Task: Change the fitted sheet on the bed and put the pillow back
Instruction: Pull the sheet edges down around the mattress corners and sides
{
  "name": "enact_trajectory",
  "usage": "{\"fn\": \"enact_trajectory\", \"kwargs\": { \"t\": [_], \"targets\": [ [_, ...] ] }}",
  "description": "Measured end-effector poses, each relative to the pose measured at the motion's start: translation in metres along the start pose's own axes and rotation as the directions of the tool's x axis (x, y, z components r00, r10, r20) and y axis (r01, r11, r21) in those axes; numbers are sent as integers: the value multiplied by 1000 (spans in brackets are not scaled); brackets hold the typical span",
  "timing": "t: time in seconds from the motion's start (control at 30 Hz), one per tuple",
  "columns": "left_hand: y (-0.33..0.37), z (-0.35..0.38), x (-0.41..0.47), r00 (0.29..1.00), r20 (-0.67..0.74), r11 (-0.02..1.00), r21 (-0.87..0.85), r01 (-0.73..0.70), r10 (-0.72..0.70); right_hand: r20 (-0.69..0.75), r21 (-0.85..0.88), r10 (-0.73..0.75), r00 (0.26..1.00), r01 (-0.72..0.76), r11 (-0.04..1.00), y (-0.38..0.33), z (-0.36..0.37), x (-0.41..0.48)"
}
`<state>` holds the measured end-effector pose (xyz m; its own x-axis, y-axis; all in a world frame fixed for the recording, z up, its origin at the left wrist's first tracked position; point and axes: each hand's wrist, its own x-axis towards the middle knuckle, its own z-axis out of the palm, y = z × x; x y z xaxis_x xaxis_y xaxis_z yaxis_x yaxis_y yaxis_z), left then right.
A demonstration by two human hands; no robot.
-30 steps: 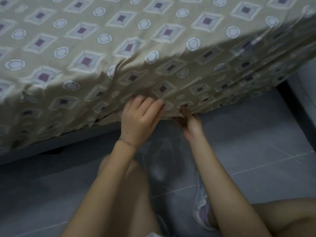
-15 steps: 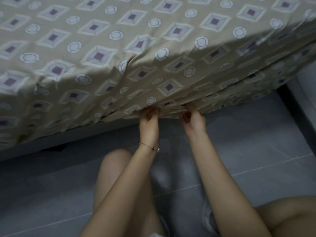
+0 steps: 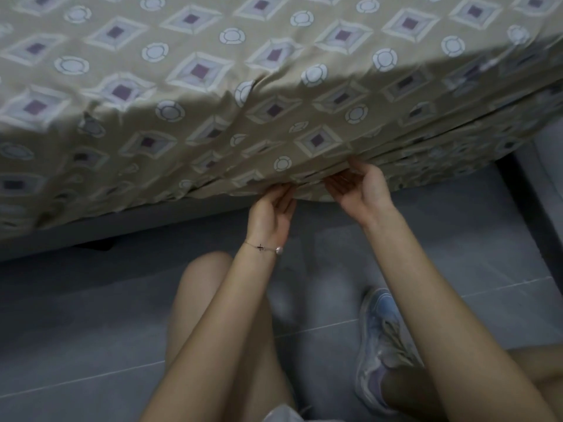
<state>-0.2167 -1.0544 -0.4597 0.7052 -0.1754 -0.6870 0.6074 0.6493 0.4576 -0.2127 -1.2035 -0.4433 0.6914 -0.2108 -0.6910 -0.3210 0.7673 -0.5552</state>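
A tan sheet (image 3: 213, 86) printed with diamonds and circles covers the bed, stretched across the top and hanging down the near side in gathered folds. Both hands reach up, palms facing the camera, to the sheet's lower hem. The left hand (image 3: 272, 213) has its fingers tucked in under the hem, so whether its grip is together on the cloth cannot be told. The right hand (image 3: 361, 185) sits just beside it, palm open and fingers spread apart, its fingertips touching the bunched hem. A thin bracelet (image 3: 263, 247) circles the left wrist. Below lie grey floor tiles (image 3: 91, 315), bare knees and a sneaker (image 3: 380, 345).
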Motion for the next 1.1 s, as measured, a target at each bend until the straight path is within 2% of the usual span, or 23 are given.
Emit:
{"fn": "enact_trajectory", "kwargs": {
  "t": [0.07, 0.13, 0.2, 0.27, 0.33, 0.43, 0.6, 0.7, 0.83, 0.9, 1.0, 1.03, 1.1],
  "targets": [
    [5, -4, 5, 1000, 3, 1000, 19, 25, -25, -8, -35, 29, 1000, -29, 999, 2, -5, 2],
    [6, -12, 9, 997, 18, 997, 18, 70, -70, 0, 4, 53, 999, -53, 999, 9, -7, -2],
    [5, -22, 10, 993, 70, 995, -9, 100, -100, 27, 84, 3, 1000, -5, 996, 16, -8, -7],
    [14, -25, 10, 987, 148, 995, -70, 76, -65, 110, 118, -61, 992, 48, 992, 10, 0, -10],
    [25, -22, 13, 978, 208, 988, -152, 31, 2, 159, 71, -72, 985, 61, 996, -3, 10, -7],
    [26, -20, 5, 971, 238, 982, -177, 61, -18, 110, -45, 5, 994, 0, 999, -7, 10, -8],
    [21, -24, 2, 967, 256, 992, -124, 31, 2, 101, -18, -32, 994, 34, 999, 9, 3, -7],
    [17, -26, 0, 973, 227, 999, -19, -29, 33, 85, -105, -95, 992, 103, 989, 11, 4, -1],
    [10, -31, -4, 982, 180, 990, 118, -83, 61, -52, -305, -256, 965, 229, 924, 29, -3, 7],
    [12, -33, -2, 989, 138, 985, 153, -77, 56, -124, -357, -280, 952, 221, 908, 37, -13, 11],
    [9, -29, 9, 991, -84, 965, 250, -80, 104, -177, -366, -156, 972, 82, 927, 41, -23, 16],
    [8, -28, 13, 979, -164, 957, 279, -75, 124, -169, -308, -77, 983, 21, 951, 40, -23, 16],
    [6, -28, 16, 963, -243, 962, 270, -50, 119, -133, -73, 67, 989, -78, 994, 38, -16, 12]
  ]
}}
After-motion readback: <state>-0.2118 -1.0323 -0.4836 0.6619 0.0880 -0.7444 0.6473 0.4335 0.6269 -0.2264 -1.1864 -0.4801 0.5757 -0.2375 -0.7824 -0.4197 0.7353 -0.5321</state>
